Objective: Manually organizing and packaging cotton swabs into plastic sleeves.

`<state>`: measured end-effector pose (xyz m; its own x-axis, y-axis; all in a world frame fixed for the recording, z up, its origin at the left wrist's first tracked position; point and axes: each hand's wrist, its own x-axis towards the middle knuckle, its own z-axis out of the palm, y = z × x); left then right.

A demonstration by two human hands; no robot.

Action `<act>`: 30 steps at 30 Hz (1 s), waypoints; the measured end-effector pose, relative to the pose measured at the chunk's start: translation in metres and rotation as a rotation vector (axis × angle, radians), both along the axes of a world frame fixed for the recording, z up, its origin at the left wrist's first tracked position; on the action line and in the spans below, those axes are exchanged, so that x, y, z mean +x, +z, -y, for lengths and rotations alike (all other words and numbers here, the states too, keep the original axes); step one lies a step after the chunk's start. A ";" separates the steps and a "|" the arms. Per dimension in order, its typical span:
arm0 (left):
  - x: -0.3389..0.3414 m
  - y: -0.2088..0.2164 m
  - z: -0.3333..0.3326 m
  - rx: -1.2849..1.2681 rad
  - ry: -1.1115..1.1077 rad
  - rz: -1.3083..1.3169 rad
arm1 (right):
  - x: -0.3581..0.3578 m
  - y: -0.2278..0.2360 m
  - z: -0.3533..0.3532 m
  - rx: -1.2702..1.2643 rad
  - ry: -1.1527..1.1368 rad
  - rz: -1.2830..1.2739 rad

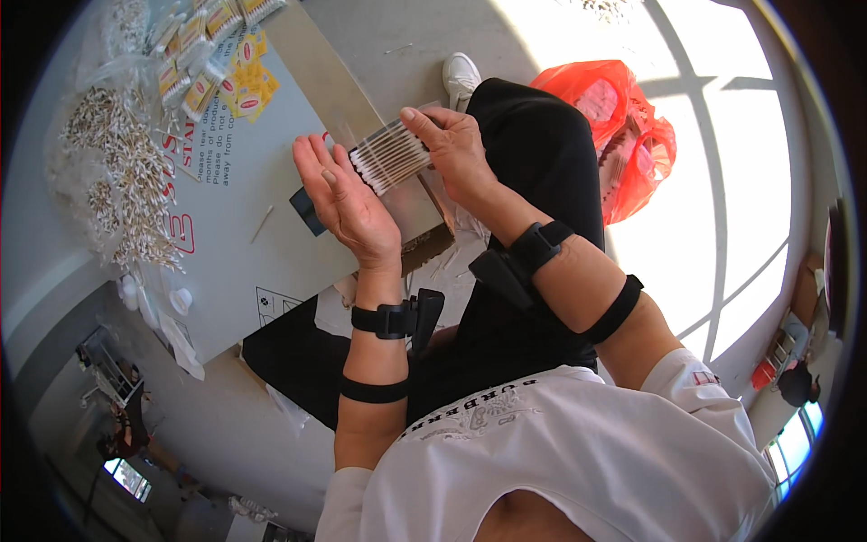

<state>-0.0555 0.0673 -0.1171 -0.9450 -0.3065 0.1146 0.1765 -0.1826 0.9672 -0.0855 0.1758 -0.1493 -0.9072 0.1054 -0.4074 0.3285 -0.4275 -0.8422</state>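
from my end the floor (677, 262) is the largest thing i see, sunlit on the right, then one table (239, 271) with a pale printed top and a brown strip along its right edge. past that edge one bent leg in black trousers (542, 135) stands between the table and one red plastic bag (664, 149); the pink packs (619, 158) inside overlap too much for me to count.

along the table's left edge spreads one heap of cotton swabs (117, 144), uncountable, partly under clear plastic. toward the far edge lie several bundled swab packs (200, 98) beside a cluster of overlapping yellow cards (253, 81). one brown carton (429, 248) shows at the table's near right corner.

the left hand (352, 194) is palm up, fingers and thumb apart, gripping nothing, and hides part of one dark object (307, 210). the right hand (456, 154) is clamped, thumb over fingers, on the right end of one clear pack of swabs (388, 158), above the table's right edge; its other end is at the left hand's fingers, touching or not i can't tell. one loose swab (262, 224) lies on the table, left of the left hand.
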 end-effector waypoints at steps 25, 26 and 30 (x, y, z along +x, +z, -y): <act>0.037 0.004 0.029 -1.493 -0.185 0.244 | -0.004 0.047 -0.026 1.240 0.598 -0.783; 0.036 0.004 0.028 -1.481 -0.169 0.244 | -0.005 0.048 -0.026 1.228 0.622 -0.770; 0.035 0.004 0.027 -1.587 -0.262 0.286 | -0.012 0.049 -0.029 1.252 0.653 -0.776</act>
